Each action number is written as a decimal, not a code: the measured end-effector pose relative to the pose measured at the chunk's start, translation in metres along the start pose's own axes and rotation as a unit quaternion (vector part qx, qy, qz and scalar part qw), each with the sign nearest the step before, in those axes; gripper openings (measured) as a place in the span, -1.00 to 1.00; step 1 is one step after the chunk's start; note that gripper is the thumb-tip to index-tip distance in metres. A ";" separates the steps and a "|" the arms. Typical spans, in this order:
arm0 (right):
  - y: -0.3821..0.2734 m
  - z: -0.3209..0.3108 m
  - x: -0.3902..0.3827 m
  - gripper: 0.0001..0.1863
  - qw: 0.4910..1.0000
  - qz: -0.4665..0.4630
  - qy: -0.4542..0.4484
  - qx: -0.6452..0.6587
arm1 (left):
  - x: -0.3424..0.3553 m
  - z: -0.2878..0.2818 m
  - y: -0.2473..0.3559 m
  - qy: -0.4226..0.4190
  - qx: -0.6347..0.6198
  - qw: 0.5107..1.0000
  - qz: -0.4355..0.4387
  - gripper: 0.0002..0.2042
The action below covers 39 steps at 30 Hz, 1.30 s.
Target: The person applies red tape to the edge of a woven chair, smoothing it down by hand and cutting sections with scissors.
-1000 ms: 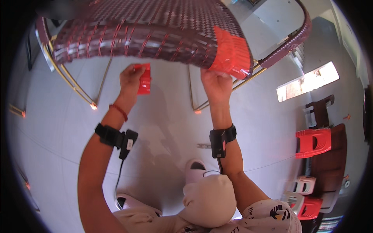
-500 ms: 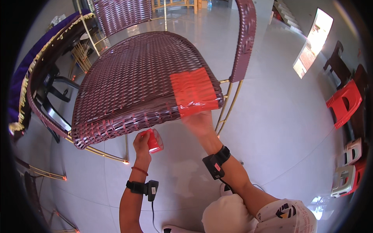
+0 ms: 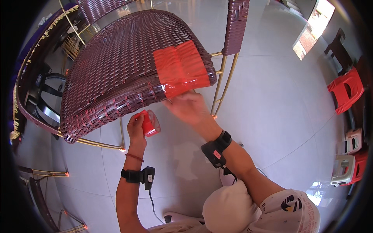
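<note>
A dark maroon woven chair seat (image 3: 116, 50) fills the upper middle, tilted toward me. Across its front right corner lies a wide patch of red tape (image 3: 180, 68), wrinkled on top and folded over the front rim. Just under that rim, my right hand (image 3: 188, 108) is at the lower edge of the patch; it is blurred, and its fingertips are partly hidden. My left hand (image 3: 136, 126) grips a roll of red tape (image 3: 149, 123) below the seat's front edge, to the left of the patch and apart from the seat.
Gold metal legs (image 3: 225, 85) and a maroon wrapped armrest (image 3: 236, 27) rise at the seat's right. At the left sits a curved dark frame beside purple cloth with gold fringe (image 3: 42, 35). Red (image 3: 346, 91) and white plastic stools (image 3: 344, 169) stand along the right.
The chair appears higher and slightly left in view. My right hand has shifted left along the front rim beneath the tape patch. My left hand still holds the tape roll.
</note>
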State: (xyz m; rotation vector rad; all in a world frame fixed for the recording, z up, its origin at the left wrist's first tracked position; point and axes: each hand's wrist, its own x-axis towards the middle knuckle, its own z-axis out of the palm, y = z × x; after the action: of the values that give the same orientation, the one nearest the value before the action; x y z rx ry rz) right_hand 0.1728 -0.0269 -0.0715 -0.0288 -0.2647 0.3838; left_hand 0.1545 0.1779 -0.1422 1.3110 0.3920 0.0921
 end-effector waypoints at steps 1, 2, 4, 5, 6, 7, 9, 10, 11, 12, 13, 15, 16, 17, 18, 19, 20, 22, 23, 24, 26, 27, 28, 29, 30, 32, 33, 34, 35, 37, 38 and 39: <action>-0.001 -0.003 -0.002 -0.43 1.000 0.002 -0.001 -0.001 | -0.001 0.000 0.002 0.006 -0.001 1.000 -0.001 -0.80; -0.002 -0.009 -0.004 -0.46 0.999 -0.010 0.018 -0.036 | -0.001 0.000 0.002 0.011 -0.002 1.000 -0.002 -0.80; -0.002 -0.009 -0.003 -0.49 0.997 -0.018 0.033 -0.070 | 0.000 -0.005 0.004 0.015 -0.004 1.000 0.005 -0.79; -0.003 -0.008 0.001 -0.50 0.998 -0.016 0.024 -0.052 | 0.000 -0.007 0.005 0.016 -0.005 1.000 0.009 -0.79; -0.004 -0.007 0.004 -0.52 0.999 -0.015 0.012 -0.037 | 0.000 -0.007 0.007 0.015 -0.006 1.000 0.012 -0.79; -0.004 -0.006 0.006 -0.52 0.999 -0.015 0.009 -0.039 | -0.001 -0.006 0.009 0.015 -0.008 1.000 0.009 -0.79; -0.004 -0.008 0.013 -0.55 0.998 -0.022 0.052 0.014 | -0.002 -0.005 0.011 0.016 -0.013 1.000 0.012 -0.79; -0.005 -0.009 0.016 -0.55 0.999 -0.019 0.046 0.011 | -0.003 -0.005 0.012 0.014 -0.021 1.000 0.009 -0.80; -0.008 -0.011 0.018 -0.56 0.999 -0.005 -0.028 0.033 | -0.003 -0.005 0.012 0.012 -0.030 0.999 0.006 -0.80; -0.008 -0.013 0.022 -0.57 0.993 0.010 -0.103 0.057 | -0.003 -0.005 0.012 0.013 -0.032 0.999 0.014 -0.80; -0.006 -0.016 0.025 -0.57 0.992 0.013 -0.110 0.056 | -0.004 -0.005 0.011 0.015 -0.032 0.999 0.015 -0.81; -0.001 -0.021 0.027 -0.54 0.993 -0.034 -0.106 0.044 | -0.005 -0.003 0.014 0.021 -0.037 0.999 0.012 -0.84; 0.001 -0.023 0.027 -0.54 0.992 -0.031 -0.111 0.043 | -0.006 -0.004 0.014 0.022 -0.039 0.999 0.018 -0.84; 0.003 -0.024 0.027 -0.51 0.993 -0.042 -0.107 0.022 | -0.006 -0.004 0.014 0.023 -0.038 0.999 0.018 -0.84; 0.004 -0.023 0.027 -0.48 0.993 -0.053 -0.103 0.002 | -0.006 -0.005 0.014 0.024 -0.037 0.999 0.017 -0.84; 0.005 -0.021 0.027 -0.48 0.993 -0.051 -0.107 0.001 | -0.005 -0.008 0.012 0.020 -0.034 0.999 0.018 -0.83; 0.006 -0.020 0.027 -0.46 0.995 -0.050 -0.086 0.002 | -0.005 -0.009 0.012 0.021 -0.035 0.999 0.022 -0.83; 0.003 -0.017 0.026 -0.45 0.996 -0.054 -0.067 -0.004 | -0.004 -0.002 0.010 0.023 -0.033 0.999 0.002 -0.83; 0.002 -0.017 0.027 -0.45 0.997 -0.048 -0.065 0.017 | -0.004 0.000 0.009 0.024 -0.027 0.999 0.003 -0.83; 0.002 -0.017 0.027 -0.45 0.997 -0.039 -0.062 0.038 | -0.004 0.001 0.008 0.023 -0.029 0.999 0.004 -0.83; 0.004 -0.017 0.028 -0.47 0.996 -0.042 -0.068 0.038 | -0.003 0.002 0.009 0.022 -0.024 0.999 -0.001 -0.83; 0.005 -0.018 0.027 -0.49 0.996 -0.043 -0.067 0.040 | -0.003 0.001 0.007 0.022 -0.027 0.999 -0.003 -0.83; 0.006 -0.019 0.027 -0.49 0.996 -0.042 -0.065 0.038 | -0.003 0.000 0.006 0.021 -0.023 0.999 0.002 -0.83; 0.006 -0.019 0.027 -0.48 0.996 -0.039 -0.067 0.046 | -0.003 -0.001 0.006 0.020 -0.020 1.000 0.007 -0.84; 0.007 -0.020 0.025 -0.48 0.996 -0.036 -0.067 0.056 | -0.003 -0.003 0.005 0.021 -0.022 1.000 0.004 -0.84; 0.004 -0.027 0.024 -0.46 0.995 -0.030 -0.074 0.062 | -0.001 -0.003 0.004 0.015 -0.032 0.999 0.010 -0.85; 0.001 -0.030 0.024 -0.44 0.994 -0.025 -0.086 0.070 | -0.002 -0.001 0.007 0.024 -0.030 0.999 -0.001 -0.86; -0.002 -0.032 0.023 -0.44 0.994 -0.025 -0.083 0.068 | 0.000 0.000 0.005 0.023 -0.032 0.999 -0.004 -0.86; -0.006 -0.034 0.021 -0.40 0.997 -0.030 -0.059 0.033 | 0.001 0.000 0.003 0.022 -0.032 0.999 0.000 -0.86; -0.005 -0.022 0.023 -0.35 0.999 -0.032 -0.035 0.000 | 0.002 -0.006 0.003 0.025 -0.031 0.999 0.004 -0.86; -0.004 -0.015 0.024 -0.36 0.999 -0.034 -0.008 -0.004 | 0.001 -0.010 0.002 0.024 -0.030 0.999 0.004 -0.87; -0.006 -0.007 0.024 -0.36 0.999 -0.039 0.016 -0.013 | 0.002 -0.008 0.002 0.019 -0.031 0.999 0.005 -0.87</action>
State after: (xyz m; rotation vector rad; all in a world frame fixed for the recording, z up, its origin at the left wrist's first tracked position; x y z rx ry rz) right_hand 0.1983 -0.0228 -0.0715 -0.0499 -0.2380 0.3026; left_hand 0.1539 0.1868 -0.1425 1.2510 0.4123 0.1379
